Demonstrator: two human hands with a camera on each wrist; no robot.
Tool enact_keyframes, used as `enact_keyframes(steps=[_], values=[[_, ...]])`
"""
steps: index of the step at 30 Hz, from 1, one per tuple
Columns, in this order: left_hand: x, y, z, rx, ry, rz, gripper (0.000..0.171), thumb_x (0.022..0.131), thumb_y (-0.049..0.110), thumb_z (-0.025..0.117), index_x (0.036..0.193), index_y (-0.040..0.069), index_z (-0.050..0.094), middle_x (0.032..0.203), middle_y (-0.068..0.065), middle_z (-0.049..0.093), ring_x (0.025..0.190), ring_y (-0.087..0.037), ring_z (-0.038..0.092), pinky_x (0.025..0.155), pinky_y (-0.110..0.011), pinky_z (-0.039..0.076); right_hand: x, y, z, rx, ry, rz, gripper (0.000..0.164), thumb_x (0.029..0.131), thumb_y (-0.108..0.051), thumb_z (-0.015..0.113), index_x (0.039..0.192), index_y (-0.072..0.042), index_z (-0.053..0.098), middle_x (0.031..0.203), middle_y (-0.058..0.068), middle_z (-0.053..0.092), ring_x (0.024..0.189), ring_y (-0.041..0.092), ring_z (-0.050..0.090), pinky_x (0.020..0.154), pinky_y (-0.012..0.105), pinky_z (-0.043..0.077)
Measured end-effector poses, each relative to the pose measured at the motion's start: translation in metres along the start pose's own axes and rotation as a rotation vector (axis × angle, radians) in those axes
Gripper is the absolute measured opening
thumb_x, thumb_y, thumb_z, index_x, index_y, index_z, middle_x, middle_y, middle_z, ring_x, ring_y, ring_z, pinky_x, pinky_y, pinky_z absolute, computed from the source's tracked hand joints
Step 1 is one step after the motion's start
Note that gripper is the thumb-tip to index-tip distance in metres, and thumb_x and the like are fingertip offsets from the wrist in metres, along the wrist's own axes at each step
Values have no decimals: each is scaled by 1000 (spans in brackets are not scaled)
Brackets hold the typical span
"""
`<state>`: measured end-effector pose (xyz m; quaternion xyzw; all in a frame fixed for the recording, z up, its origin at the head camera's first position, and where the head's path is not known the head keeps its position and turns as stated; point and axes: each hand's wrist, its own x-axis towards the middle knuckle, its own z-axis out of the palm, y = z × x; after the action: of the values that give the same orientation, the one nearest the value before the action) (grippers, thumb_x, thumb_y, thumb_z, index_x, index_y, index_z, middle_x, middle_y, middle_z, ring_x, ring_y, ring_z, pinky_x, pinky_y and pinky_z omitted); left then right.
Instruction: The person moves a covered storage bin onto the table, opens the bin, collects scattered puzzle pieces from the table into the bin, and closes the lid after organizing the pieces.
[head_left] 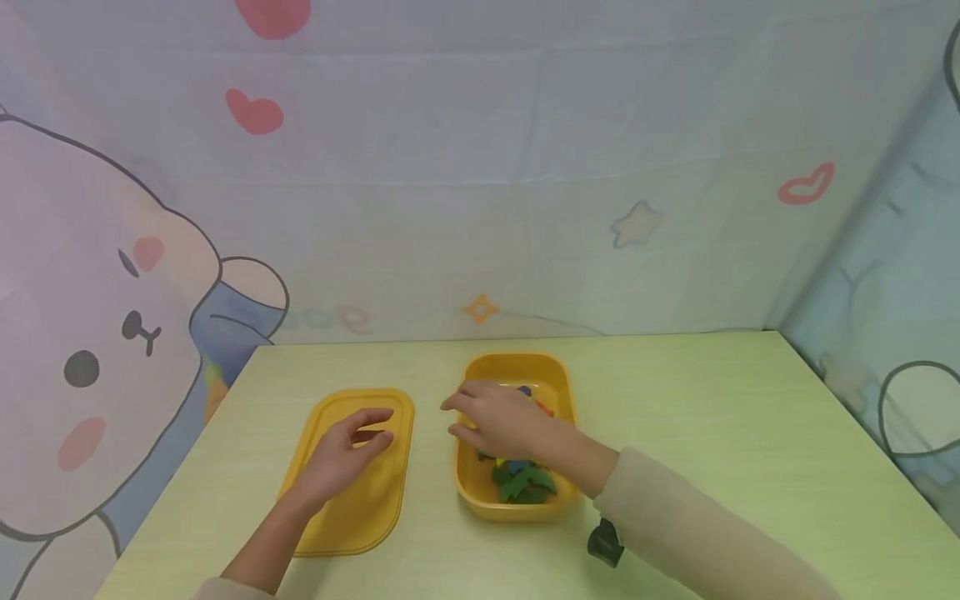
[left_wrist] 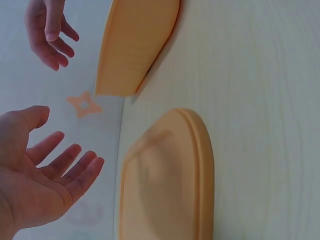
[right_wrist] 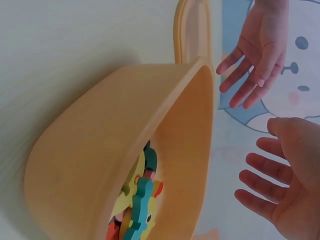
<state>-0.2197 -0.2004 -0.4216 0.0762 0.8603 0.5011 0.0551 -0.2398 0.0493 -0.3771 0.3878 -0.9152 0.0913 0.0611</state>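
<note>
My left hand [head_left: 341, 458] hovers over a flat yellow lid [head_left: 360, 500] that lies on the table, its fingers loosely bent and nothing between them. Above a yellow box [head_left: 517, 510] without a cover, my right hand [head_left: 498, 417] is held in the air, also holding nothing. Inside the box are several small colourful pieces, among them a green leaf-shaped one [head_left: 525, 483]. In the right wrist view, yellow, teal and red toy pieces [right_wrist: 140, 200] lie jumbled in the box. Part of the box's contents is hidden by my right hand and forearm in the head view.
A pale wooden table [head_left: 690, 417] carries the lid on the left and the box to its right. Behind it hangs a printed cloth [head_left: 525, 208] with hearts and a cartoon bear. A small dark object [head_left: 604, 543] shows under my right sleeve.
</note>
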Motion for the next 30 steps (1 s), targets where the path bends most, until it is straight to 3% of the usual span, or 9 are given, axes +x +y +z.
enact_keyframes(steps=[7, 14, 23, 30], values=[[-6, -3, -13, 97, 2, -8, 42, 90, 28, 59, 128, 10, 52, 133, -14, 49, 114, -33, 53, 87, -40, 50, 9, -11, 2, 63, 5, -20, 30, 92, -30, 54, 116, -13, 62, 110, 4, 61, 97, 18, 58, 87, 28, 49], [-10, -9, -27, 156, 15, -29, 43, 91, 28, 57, 129, 10, 50, 132, -17, 49, 114, -35, 53, 86, -40, 51, 18, -17, 7, 93, -16, -16, 31, 93, -30, 53, 117, -12, 61, 110, 4, 61, 93, 16, 59, 81, 24, 50], [-15, -22, -48, 218, 43, -43, 43, 92, 27, 56, 129, 6, 50, 131, -19, 50, 112, -35, 54, 84, -38, 52, 35, -25, 16, 197, -54, 59, 32, 94, -31, 51, 118, -13, 61, 110, 2, 62, 90, 14, 59, 76, 22, 49], [-20, -32, -60, 249, 60, -69, 47, 91, 32, 56, 128, 5, 50, 128, -19, 52, 107, -34, 57, 83, -39, 52, 48, -34, 19, 225, -99, 85, 32, 93, -30, 53, 117, -11, 62, 112, 3, 63, 95, 14, 59, 79, 23, 49]])
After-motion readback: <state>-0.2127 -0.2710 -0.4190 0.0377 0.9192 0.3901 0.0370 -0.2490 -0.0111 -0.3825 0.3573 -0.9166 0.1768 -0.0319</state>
